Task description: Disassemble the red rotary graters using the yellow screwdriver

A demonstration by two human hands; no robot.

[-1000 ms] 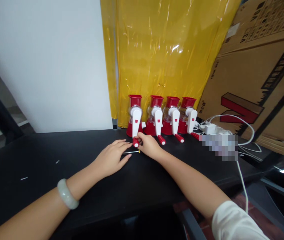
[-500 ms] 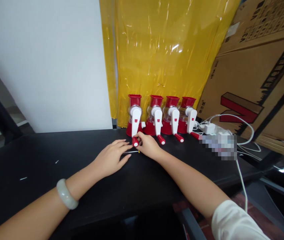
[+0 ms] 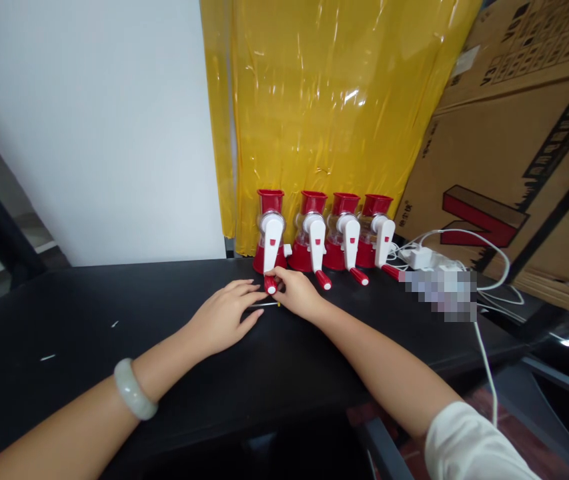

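Note:
The leftmost red-and-white rotary grater [image 3: 271, 230] stands upright near the back of the table, its white crank pointing down and ending in a red handle [image 3: 269, 283]. From the right, my right hand [image 3: 298, 293] has its fingers closed at this handle; part of the grip is hidden. My left hand [image 3: 227, 313] lies flat and open just left, fingertips close to the handle's end. A thin metal rod with a yellow tip [image 3: 267, 305] lies between the hands, partly covered by my left fingers. Similar graters [image 3: 314, 230] stand in a row to the right.
Behind the black table [image 3: 89, 320] are a white panel [image 3: 134, 133] and yellow plastic sheeting [image 3: 324, 100]. A large cardboard box [image 3: 489, 153] leans at the right. White cables and a charger [image 3: 419, 257] lie on the right side. Small white scraps [image 3: 47, 358] are at left.
Almost nothing differs. My hands and the graters keep their places, with only a very slight shift of the view and of the right fingers at the handle.

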